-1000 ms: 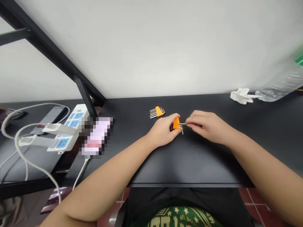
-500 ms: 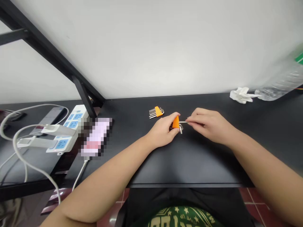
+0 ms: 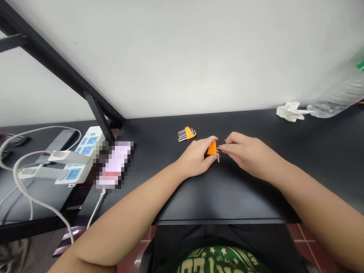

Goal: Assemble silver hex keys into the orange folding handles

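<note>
Left hand (image 3: 197, 157): pinched between thumb and fingers on the orange holder (image 3: 212, 148)
Right hand (image 3: 244, 153): fingertips close together at the holder's right side; cannot tell whether they grip a key
Held hex keys (image 3: 218, 155): bent ends jutting from the holder's right
Metal tip (image 3: 225, 140): beside the right fingers, right of the holder
2nd key set (image 3: 188, 133): flat on the bench (image 3: 227, 201), left of and beyond the holder

The kind of room cannot be told for certain; a desk-like work spot is shown, with a black counter (image 3: 241, 201) set against a plain white wall (image 3: 187, 57), a power strip (image 3: 82, 155) crowded with chargers, and red floor tiles (image 3: 307, 250) seen below.
</note>
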Motion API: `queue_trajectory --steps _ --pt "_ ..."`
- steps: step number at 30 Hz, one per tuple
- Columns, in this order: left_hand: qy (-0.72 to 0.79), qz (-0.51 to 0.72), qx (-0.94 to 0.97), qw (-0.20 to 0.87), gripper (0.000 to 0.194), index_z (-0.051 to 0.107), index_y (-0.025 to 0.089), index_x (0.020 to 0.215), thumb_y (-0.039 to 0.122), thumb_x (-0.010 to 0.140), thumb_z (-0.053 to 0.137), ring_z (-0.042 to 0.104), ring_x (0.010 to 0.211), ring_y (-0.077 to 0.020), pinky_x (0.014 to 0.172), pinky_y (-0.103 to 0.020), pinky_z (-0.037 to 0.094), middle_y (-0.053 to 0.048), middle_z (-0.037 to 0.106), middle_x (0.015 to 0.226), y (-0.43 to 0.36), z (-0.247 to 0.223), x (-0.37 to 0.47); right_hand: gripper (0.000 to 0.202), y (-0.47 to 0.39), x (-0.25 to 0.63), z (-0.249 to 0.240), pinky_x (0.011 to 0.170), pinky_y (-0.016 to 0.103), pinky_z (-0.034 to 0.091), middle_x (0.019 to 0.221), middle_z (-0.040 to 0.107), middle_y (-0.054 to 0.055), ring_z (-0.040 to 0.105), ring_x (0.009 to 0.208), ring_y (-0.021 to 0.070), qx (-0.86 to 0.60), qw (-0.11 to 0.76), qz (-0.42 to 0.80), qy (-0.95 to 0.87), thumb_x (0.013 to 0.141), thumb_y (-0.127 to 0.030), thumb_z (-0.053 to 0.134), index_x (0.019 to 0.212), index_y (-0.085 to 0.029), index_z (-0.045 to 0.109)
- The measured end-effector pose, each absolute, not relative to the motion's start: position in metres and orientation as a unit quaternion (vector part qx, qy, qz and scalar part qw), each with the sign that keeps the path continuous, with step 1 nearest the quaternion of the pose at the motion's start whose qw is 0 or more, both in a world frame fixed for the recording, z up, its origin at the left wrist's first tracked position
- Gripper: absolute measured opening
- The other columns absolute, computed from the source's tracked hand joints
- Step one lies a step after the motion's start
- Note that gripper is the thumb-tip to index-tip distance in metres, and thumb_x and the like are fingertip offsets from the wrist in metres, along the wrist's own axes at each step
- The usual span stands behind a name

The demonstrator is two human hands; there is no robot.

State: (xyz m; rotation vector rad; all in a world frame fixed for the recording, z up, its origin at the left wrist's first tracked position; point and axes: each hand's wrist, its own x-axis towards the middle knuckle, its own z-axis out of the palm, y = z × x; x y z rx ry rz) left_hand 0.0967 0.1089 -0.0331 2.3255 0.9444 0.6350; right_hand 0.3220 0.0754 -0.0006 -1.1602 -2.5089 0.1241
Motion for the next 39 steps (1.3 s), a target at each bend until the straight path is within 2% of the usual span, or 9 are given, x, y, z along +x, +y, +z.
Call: queue_trajectory --steps 5,7,10,13,17,23,27,33,39 --pt "0.327 0.228 0.879 0.263 0.025 0.057 0.021 0.115 0.019 0.09 0.058 0.06 0.088 -0.0192 0.084 -0.032 0.047 -0.003 0.067 0.098 0.105 -0.026 0.098 0.027 0.078 0.313 0.002 0.075 0.029 0.052 0.101 0.069 0.007 0.065 0.084 0.0164 -0.393 0.256 0.197 -0.861 0.098 -0.015 0.049 0.107 -0.022 0.074" --pt "0.335 0.231 0.876 0.258 0.025 0.057 0.021 0.116 0.022 0.091 0.059 0.059 0.087 -0.0196 0.084 -0.033 0.047 -0.003 0.067 0.097 0.104 -0.025 0.097 0.022 0.08 0.313 0.003 0.073 0.03 0.054 0.097 0.071 0.005 0.066 0.08 0.0164 -0.431 0.279 0.274 -0.813 0.095 -0.016 0.054 0.104 -0.022 0.074" --pt "0.34 0.252 0.868 0.259 0.036 0.054 0.02 0.126 0.025 0.09 0.059 0.059 0.087 -0.0198 0.084 -0.034 0.048 -0.004 0.068 0.1 0.104 -0.028 0.096 0.012 0.082 0.314 0.002 0.068 0.03 0.056 0.085 0.072 0.003 0.067 0.07 0.0152 -0.468 0.303 0.428 -0.711 0.093 -0.023 0.062 0.097 -0.02 0.072" --pt "0.334 0.269 0.862 0.269 0.043 0.052 0.02 0.131 0.025 0.09 0.059 0.06 0.087 -0.0196 0.084 -0.035 0.049 -0.005 0.068 0.102 0.105 -0.031 0.095 0.01 0.083 0.312 0.0 0.067 0.029 0.058 0.078 0.072 0.003 0.067 0.067 0.0147 -0.462 0.32 0.525 -0.639 0.089 -0.027 0.068 0.091 -0.018 0.071" --pt "0.323 0.264 0.853 0.313 0.039 0.054 0.02 0.13 0.027 0.092 0.059 0.06 0.087 -0.0188 0.083 -0.033 0.051 -0.005 0.068 0.103 0.105 -0.029 0.094 0.015 0.086 0.31 -0.002 0.061 0.027 0.056 0.073 0.071 0.003 0.064 0.063 0.0135 -0.45 0.332 0.56 -0.612 0.087 -0.03 0.073 0.088 -0.016 0.07" --pt "0.314 0.255 0.841 0.358 0.027 0.059 0.021 0.119 0.025 0.093 0.059 0.062 0.091 -0.0186 0.085 -0.031 0.051 -0.004 0.069 0.103 0.106 -0.022 0.093 0.016 0.09 0.312 -0.008 0.06 0.027 0.056 0.076 0.071 0.002 0.065 0.064 0.0131 -0.42 0.316 0.594 -0.609 0.091 -0.03 0.071 0.1 -0.017 0.068" --pt "0.3 0.259 0.836 0.381 0.026 0.059 0.02 0.119 0.022 0.093 0.059 0.063 0.09 -0.0174 0.086 -0.03 0.051 -0.004 0.069 0.102 0.106 -0.022 0.093 0.014 0.09 0.311 -0.013 0.06 0.027 0.055 0.081 0.071 0.002 0.065 0.064 0.0125 -0.407 0.308 0.596 -0.619 0.094 -0.027 0.067 0.104 -0.018 0.064" --pt "0.278 0.267 0.826 0.412 0.021 0.059 0.02 0.115 0.021 0.094 0.057 0.065 0.091 -0.0164 0.087 -0.028 0.052 -0.003 0.071 0.101 0.107 -0.02 0.094 0.014 0.088 0.309 -0.015 0.067 0.029 0.059 0.084 0.072 0.003 0.067 0.068 0.013 -0.38 0.346 0.603 -0.611 0.093 -0.026 0.069 0.104 -0.018 0.064" --pt "0.281 0.265 0.823 0.417 0.023 0.06 0.019 0.115 0.022 0.092 0.06 0.064 0.088 -0.0166 0.084 -0.028 0.052 -0.003 0.071 0.1 0.107 -0.022 0.094 0.021 0.089 0.309 -0.013 0.059 0.028 0.057 0.077 0.072 0.002 0.066 0.06 0.0133 -0.391 0.34 0.617 -0.593 0.09 -0.033 0.074 0.103 -0.018 0.066"
